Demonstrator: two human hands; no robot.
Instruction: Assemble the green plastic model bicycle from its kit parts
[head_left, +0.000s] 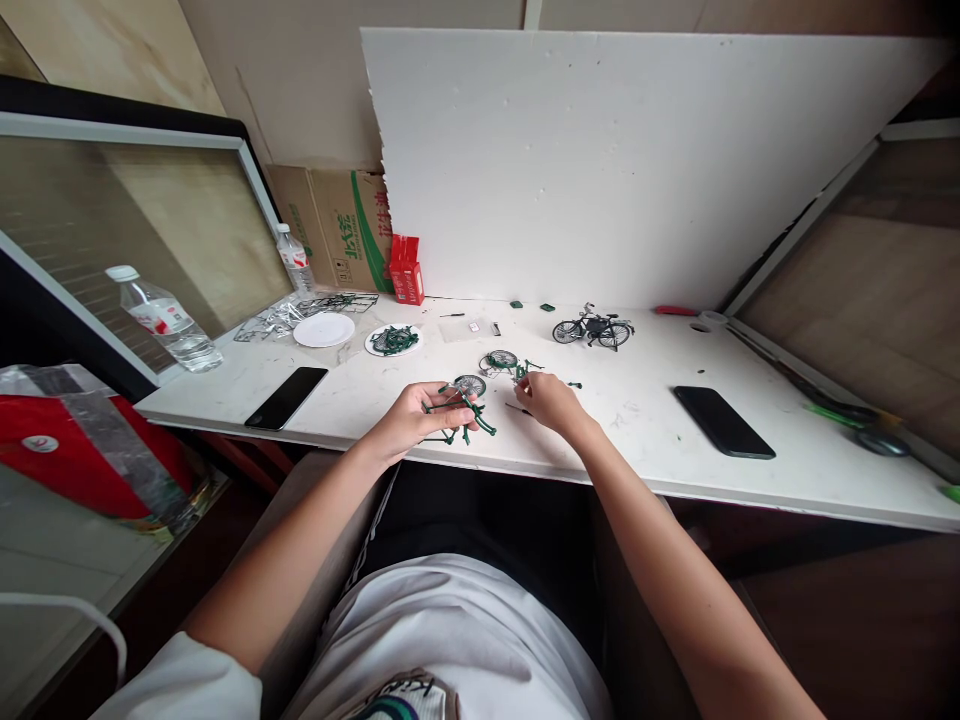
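Observation:
My left hand (415, 420) is closed round a partly built green model bicycle (461, 405), its frame and one wheel sticking out past my fingers. My right hand (550, 399) rests on the white table (645, 400) just right of it, fingers pinched on a small green part I cannot make out. A loose wheel with green pieces (501, 361) lies just beyond both hands. A finished dark model bicycle (593, 328) stands farther back.
Two black phones lie flat, one at the left (286, 397) and one at the right (723, 421). Two white plates (324, 329) (393, 340), a water bottle (162, 319), a red box (406, 270), a cardboard box (341, 228) and a white foam board (637, 160) stand behind.

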